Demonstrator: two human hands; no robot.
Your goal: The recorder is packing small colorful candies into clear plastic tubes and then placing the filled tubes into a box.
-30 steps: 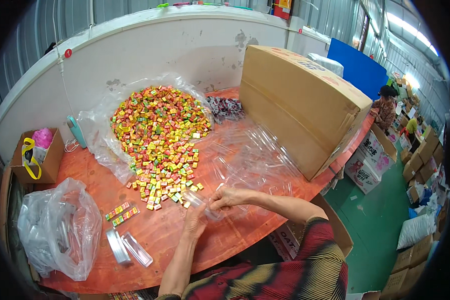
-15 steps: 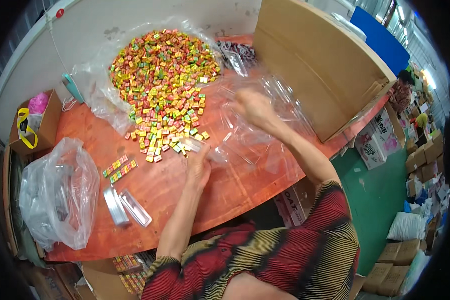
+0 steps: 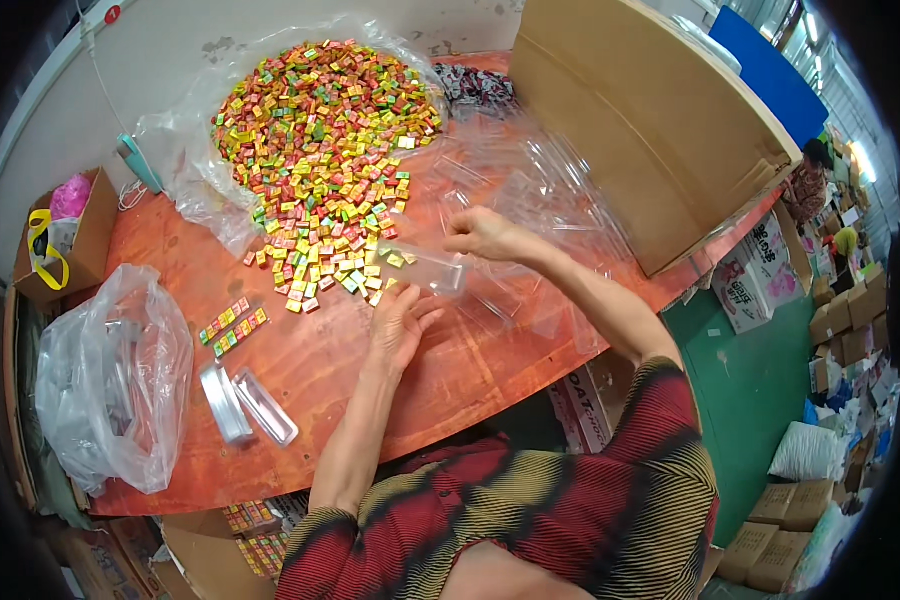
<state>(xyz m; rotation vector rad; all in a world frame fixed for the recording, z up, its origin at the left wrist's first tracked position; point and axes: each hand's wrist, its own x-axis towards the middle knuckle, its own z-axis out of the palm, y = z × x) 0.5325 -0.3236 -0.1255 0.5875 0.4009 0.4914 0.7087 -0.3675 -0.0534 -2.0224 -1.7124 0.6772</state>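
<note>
A clear plastic case (image 3: pixel 438 272) is between my hands, over the near edge of the heap of small wrapped candies (image 3: pixel 320 150), which are red, yellow and green. My left hand (image 3: pixel 400 328) is just below the case with its fingers apart; I see nothing gripped in it. Above the case's right end, my right hand (image 3: pixel 488 236) has its fingers pinched together. What they hold, if anything, is too hard to see. More clear plastic cases (image 3: pixel 560 210) lie piled to the right of that hand.
Two short rows of candies (image 3: pixel 233 326) lie at left, above two clear trays (image 3: pixel 250 405). A clear plastic bag (image 3: pixel 115 380) and a small open carton (image 3: pixel 95 235) stand at far left. A large cardboard panel (image 3: pixel 640 130) bounds the right side; dark wrapped pieces (image 3: pixel 475 88) lie behind.
My right hand has moved down and left from the pile of cases toward my left hand. My left hand's fingers have spread, and the clear case now lies nearer my right hand.
</note>
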